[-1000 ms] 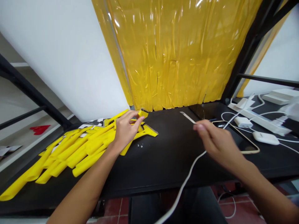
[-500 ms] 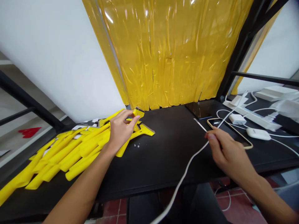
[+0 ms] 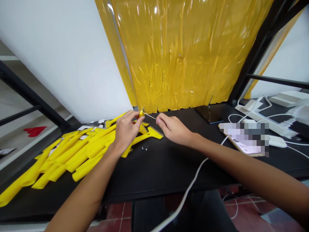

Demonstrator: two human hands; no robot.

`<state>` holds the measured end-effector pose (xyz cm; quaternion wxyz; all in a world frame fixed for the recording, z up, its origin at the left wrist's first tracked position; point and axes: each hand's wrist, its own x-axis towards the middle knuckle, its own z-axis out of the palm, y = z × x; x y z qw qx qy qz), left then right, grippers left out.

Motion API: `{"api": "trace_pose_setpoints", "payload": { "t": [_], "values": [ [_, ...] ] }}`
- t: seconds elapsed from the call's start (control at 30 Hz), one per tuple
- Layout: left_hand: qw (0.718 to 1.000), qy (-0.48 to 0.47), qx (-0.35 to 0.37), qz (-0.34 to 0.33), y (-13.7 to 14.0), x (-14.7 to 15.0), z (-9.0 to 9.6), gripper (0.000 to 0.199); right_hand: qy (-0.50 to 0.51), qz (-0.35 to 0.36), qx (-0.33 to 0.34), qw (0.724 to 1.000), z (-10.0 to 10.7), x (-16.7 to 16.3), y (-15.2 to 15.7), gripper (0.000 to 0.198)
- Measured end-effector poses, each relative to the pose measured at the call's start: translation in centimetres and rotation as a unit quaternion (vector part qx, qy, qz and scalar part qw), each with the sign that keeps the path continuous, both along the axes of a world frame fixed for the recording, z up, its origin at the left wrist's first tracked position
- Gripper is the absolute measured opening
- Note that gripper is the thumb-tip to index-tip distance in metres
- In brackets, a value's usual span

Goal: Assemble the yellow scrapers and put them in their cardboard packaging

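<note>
My left hand [image 3: 129,127] pinches the head of a yellow scraper [image 3: 141,113], above the right end of a pile of yellow scrapers [image 3: 89,149]. Closed around a thin screwdriver [image 3: 150,116], my right hand [image 3: 175,129] hides its handle; only the slim metal shaft shows. The shaft points left, its tip at the scraper head; I cannot tell whether it sits in a screw. Just below lies another scraper [image 3: 151,133] with its wide blade end facing right. A few tiny metal pieces, perhaps screws or nuts [image 3: 146,149], rest on the black tabletop [image 3: 166,167].
On the right lie a phone with a lit screen [image 3: 241,146], a dark tablet [image 3: 209,113], a power strip [image 3: 275,120] and white chargers. A white cable [image 3: 193,183] crosses the table's front edge under my right forearm. Yellow plastic strips [image 3: 178,64] hang behind.
My right hand has moved left with the screwdriver, from beside the phone to the scraper head. My left hand has turned the head more edge-on. The phone's screen has lit up.
</note>
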<state>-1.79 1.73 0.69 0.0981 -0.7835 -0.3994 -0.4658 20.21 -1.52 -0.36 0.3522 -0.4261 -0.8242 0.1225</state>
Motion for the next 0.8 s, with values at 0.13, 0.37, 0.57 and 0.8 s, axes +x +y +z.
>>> {"api": "trace_pose_setpoints", "payload": {
  "t": [0.13, 0.37, 0.57, 0.8],
  "values": [
    [0.999, -0.012, -0.014, 0.029, 0.1, 0.0, -0.3, 0.01, 0.063, -0.007, -0.031, 0.997, -2.2, -0.2, 0.2, 0.019],
    [0.968, -0.175, -0.165, -0.07, -0.9, 1.8, -0.4, 0.015, 0.154, 0.009, -0.013, 0.988, -2.7, -0.1, 0.1, 0.022],
    [0.879, -0.339, -0.313, -0.121, -0.4, 1.4, -0.1, 0.018, 0.035, -0.064, -0.027, 0.997, -2.8, 0.9, 0.8, 0.022],
    [0.811, -0.407, -0.408, -0.106, 0.0, 1.1, 0.2, 0.015, -0.197, -0.171, -0.068, 0.963, -3.3, 2.9, 2.6, 0.023]
  ]
}}
